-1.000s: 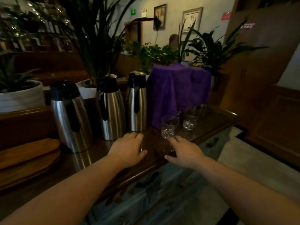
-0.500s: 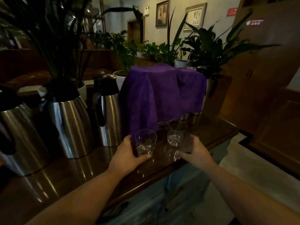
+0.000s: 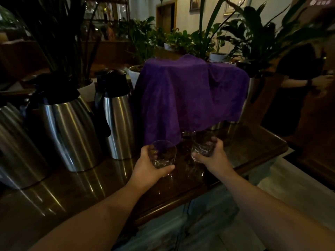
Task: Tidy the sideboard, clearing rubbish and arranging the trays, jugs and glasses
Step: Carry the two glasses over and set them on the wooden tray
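Note:
Two clear cut-glass tumblers stand near the front of the dark wooden sideboard (image 3: 253,142). My left hand (image 3: 150,169) is wrapped around the left glass (image 3: 165,153). My right hand (image 3: 213,156) grips the right glass (image 3: 202,144). Both glasses sit just in front of a purple cloth (image 3: 190,95) draped over something tall; steel bases show under its right hem. Three steel jugs with black lids stand in a row to the left: one beside the cloth (image 3: 117,124), a middle one (image 3: 67,127), and one at the frame's left edge (image 3: 16,151).
Potted plants in white pots (image 3: 87,87) line the ledge behind the jugs and cloth. A person's arm and dark sleeve (image 3: 304,77) show at the far right. The sideboard's front edge runs just under my wrists, with pale floor below to the right.
My view has moved closer and rightward. The left hand went from resting flat on the top to gripping the left glass. The right hand closed around the right glass.

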